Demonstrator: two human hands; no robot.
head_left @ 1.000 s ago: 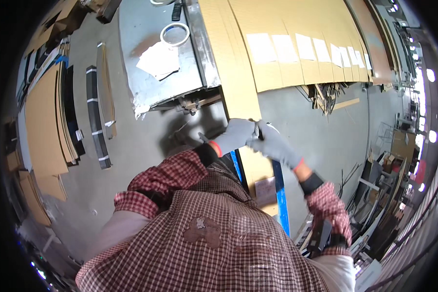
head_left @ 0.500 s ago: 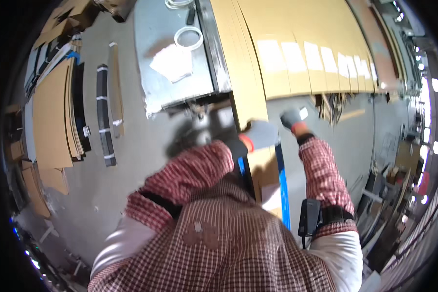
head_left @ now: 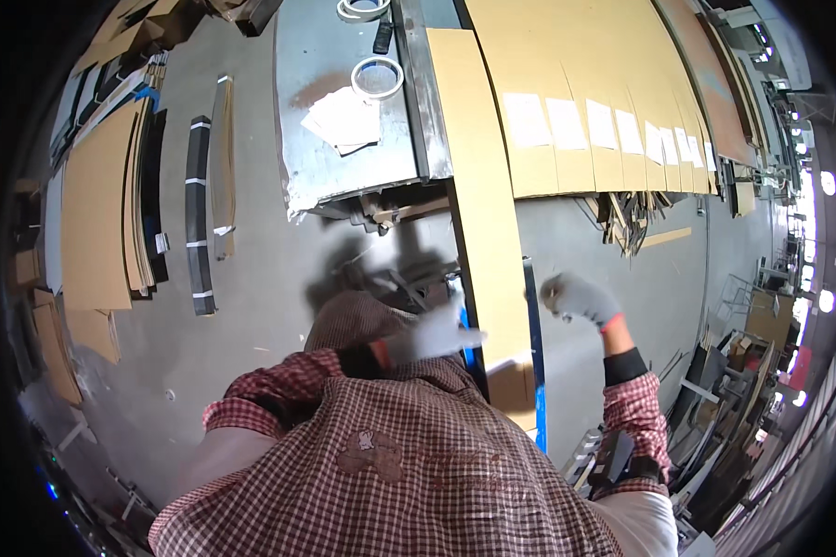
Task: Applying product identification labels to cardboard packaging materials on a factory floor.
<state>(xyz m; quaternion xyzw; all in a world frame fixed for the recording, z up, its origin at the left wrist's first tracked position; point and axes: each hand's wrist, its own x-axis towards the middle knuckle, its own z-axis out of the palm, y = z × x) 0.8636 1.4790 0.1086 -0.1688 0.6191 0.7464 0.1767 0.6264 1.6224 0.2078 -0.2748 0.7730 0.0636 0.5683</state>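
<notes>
A long tan cardboard strip (head_left: 488,213) runs away from my body, its near part between my two hands. My left hand (head_left: 427,336), in a grey glove, is at the strip's left edge with fingers stretched out and thumb apart; nothing shows in it. Right of the strip, apart from it, my gloved right hand (head_left: 587,302) has its fingers curled together. What they hold, if anything, I cannot make out. A white piece of paper (head_left: 509,360) is on the strip's near part. Blue edging (head_left: 541,390) shows along the support under it.
Overlapping cardboard sheets (head_left: 594,56) with white papers lie at the far right. A grey metal table (head_left: 334,37) bears a tape roll (head_left: 377,78) and white sheets (head_left: 344,121). Offcuts (head_left: 627,223) are on the floor; cardboard panels (head_left: 102,213) and a black bundle (head_left: 199,213) are at left.
My left hand has come back from above the strip to its left edge. My right hand has drawn nearer to my body. The strip's far end now shows; the strip appears nearer.
</notes>
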